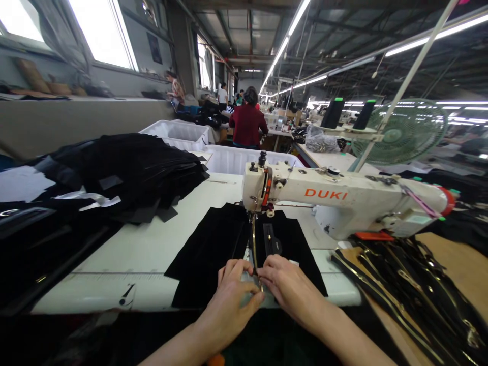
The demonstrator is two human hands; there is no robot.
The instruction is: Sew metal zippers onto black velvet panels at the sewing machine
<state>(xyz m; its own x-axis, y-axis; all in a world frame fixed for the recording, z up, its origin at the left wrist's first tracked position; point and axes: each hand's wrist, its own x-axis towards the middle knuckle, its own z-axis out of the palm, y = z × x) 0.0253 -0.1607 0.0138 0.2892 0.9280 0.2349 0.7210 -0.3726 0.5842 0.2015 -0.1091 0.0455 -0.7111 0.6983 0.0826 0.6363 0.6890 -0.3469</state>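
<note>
The narrow black zipper strip with gold-coloured teeth runs from beneath the needle end of the white sewing machine lettered DUKI in orange toward the person, over flat black fabric panels. The left hand pinches its lower end between thumb and bent fingers, while the right hand has its fingers drawn together on the strip just beside them, the thumb partly hidden; holding it from both sides probably keeps it straight and in line with the needle. Whether the strip is clamped under the presser foot is too small to tell. The panels lie spread to both sides of the needle, likely so that their weight rests on the bench and does not drag. To the right of the strip sits a small black tab with a gold-coloured fitting. A thick stack of black cloth pieces lies at the left, seemingly within reach, and a bundle of black strips with gold-coloured zipper teeth lies at the right on a tan sheet. The bench top is pale and smooth, with a ruler-like line of marks near its rounded front edge. Beyond it stand white plastic bins, a person in a dark red top, dark thread cones with green tips and a round green fan, under long strip lights in a large workroom with bright windows along the left wall.
</note>
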